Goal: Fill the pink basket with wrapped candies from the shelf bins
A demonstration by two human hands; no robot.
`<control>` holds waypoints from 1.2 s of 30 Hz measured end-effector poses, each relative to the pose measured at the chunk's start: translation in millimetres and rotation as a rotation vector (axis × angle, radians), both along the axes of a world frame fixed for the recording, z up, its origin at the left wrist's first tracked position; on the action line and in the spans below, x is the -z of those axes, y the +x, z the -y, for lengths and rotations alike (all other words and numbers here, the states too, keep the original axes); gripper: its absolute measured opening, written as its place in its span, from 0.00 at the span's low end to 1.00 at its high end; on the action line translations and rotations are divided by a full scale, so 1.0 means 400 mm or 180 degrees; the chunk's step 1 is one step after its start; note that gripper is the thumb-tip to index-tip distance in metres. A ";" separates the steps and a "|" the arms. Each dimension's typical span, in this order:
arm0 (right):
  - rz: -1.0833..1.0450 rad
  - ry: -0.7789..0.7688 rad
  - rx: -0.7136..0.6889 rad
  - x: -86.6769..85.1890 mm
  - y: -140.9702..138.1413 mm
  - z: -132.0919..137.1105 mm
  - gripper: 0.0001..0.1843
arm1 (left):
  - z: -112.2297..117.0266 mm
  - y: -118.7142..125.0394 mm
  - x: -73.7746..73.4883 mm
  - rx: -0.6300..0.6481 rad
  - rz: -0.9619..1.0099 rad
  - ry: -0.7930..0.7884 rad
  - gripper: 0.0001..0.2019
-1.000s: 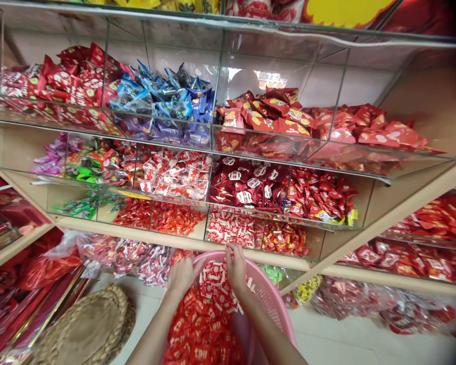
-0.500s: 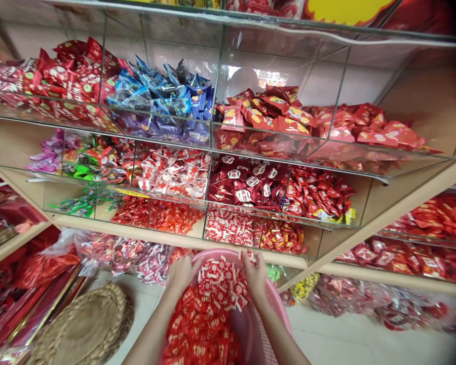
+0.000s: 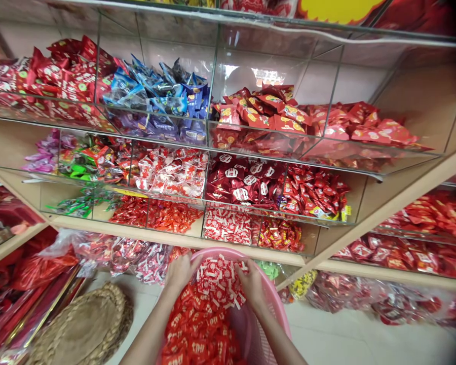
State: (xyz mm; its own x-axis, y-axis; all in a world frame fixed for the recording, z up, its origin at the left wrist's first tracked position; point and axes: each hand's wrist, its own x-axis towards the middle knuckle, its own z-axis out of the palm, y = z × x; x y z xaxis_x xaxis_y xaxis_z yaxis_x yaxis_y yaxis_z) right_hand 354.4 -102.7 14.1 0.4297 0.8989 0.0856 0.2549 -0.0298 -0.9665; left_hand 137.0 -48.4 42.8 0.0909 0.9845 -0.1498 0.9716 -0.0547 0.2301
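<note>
A pink plastic basket [image 3: 283,309] stands below the shelf front. Small red-and-white wrapped candies [image 3: 216,276] fill its far part, and larger red packets with gold lettering [image 3: 197,329] fill the near left. My left hand [image 3: 179,274] is closed on the basket's far left rim, its thumb along the edge. Inside the far right side, my right hand [image 3: 252,285] has its fingers curled at the red-and-white candies, a few showing at its fingertips. How many it holds is hidden.
Glass-fronted shelves hold blue packets [image 3: 152,91], red packets [image 3: 266,111] and dark red packets [image 3: 243,180]. A bin of red-and-white candies [image 3: 228,225] sits just beyond the basket. A woven straw stool [image 3: 85,324] stands left. Bagged candies [image 3: 345,294] lie on the floor at right.
My right hand has moved slightly down and left, from the far rim onto the candies in the basket. My left hand stays on the rim. The view has shifted slightly.
</note>
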 end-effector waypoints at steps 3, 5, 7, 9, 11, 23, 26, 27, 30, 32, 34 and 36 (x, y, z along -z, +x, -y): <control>0.0068 -0.0018 -0.0047 0.020 -0.004 -0.007 0.11 | -0.002 -0.001 0.003 -0.0020 0.0008 -0.0022 0.31; 0.0129 0.0078 -0.0085 0.031 -0.005 -0.009 0.15 | -0.004 -0.001 0.004 -0.0018 0.0019 -0.0012 0.31; 0.0174 0.0161 -0.0028 0.032 -0.004 -0.007 0.17 | -0.004 -0.001 0.005 -0.0009 0.0006 0.0019 0.31; 0.0146 0.0155 0.0072 0.026 0.000 -0.003 0.18 | -0.005 -0.002 0.007 0.0007 -0.0021 0.0044 0.30; -0.0046 0.0104 0.0190 0.015 0.006 0.002 0.18 | -0.005 -0.002 0.009 0.0015 -0.0037 0.0052 0.30; -0.2833 -0.0632 -0.0093 -0.053 0.011 0.123 0.34 | -0.004 -0.002 0.009 0.0040 -0.0017 0.0015 0.31; -0.3593 -0.1094 -0.0216 -0.039 0.010 0.160 0.29 | -0.003 -0.001 0.009 0.0025 -0.0020 0.0031 0.31; -0.3777 -0.1266 -0.0235 -0.029 0.012 0.170 0.25 | -0.002 -0.001 0.008 0.0014 -0.0023 0.0036 0.31; -0.4105 -0.1572 -0.0219 0.005 0.017 0.193 0.15 | -0.002 -0.001 0.007 0.0010 -0.0026 0.0043 0.31; -0.4162 -0.1592 -0.0103 0.027 0.018 0.201 0.12 | -0.002 0.000 0.005 0.0003 -0.0036 0.0026 0.31; -0.4204 -0.1628 0.0026 0.041 0.018 0.204 0.10 | -0.003 0.000 0.004 -0.0017 -0.0036 -0.0023 0.31; -0.4296 -0.1758 0.0086 0.049 0.016 0.204 0.08 | -0.003 0.000 0.003 -0.0030 -0.0023 -0.0059 0.31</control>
